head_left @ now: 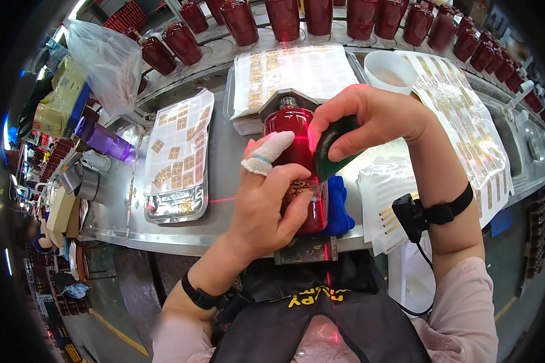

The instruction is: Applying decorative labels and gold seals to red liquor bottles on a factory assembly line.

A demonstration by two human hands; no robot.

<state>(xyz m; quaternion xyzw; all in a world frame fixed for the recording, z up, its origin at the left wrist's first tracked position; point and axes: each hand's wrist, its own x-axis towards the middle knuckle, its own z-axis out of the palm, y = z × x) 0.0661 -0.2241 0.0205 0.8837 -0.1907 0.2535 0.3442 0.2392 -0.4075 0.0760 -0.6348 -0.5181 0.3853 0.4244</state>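
Apron (pixel 369 320) nearest; red bottle (pixel 284 121) lies at table (pixel 224 172) edge, left hand (pixel 260 209) fingers spread across it, right hand (pixel 378 118) pinching green tool (pixel 328 154), best kept flat, evenly pressed.

Cannot see the left flank of the red bottle (pixel 284 124) behind the left hand (pixel 260 206), nor much of the gold pattern (pixel 297 189) there. Cannot follow the dark green tool (pixel 335 152) beneath the right hand (pixel 375 118). Lose part of the blue cloth (pixel 344 212) behind the bottle, and tops of the background bottles (pixel 284 21) past the upper edge. Cannot make out tiny motifs on the sticker sheet (pixel 178 139).
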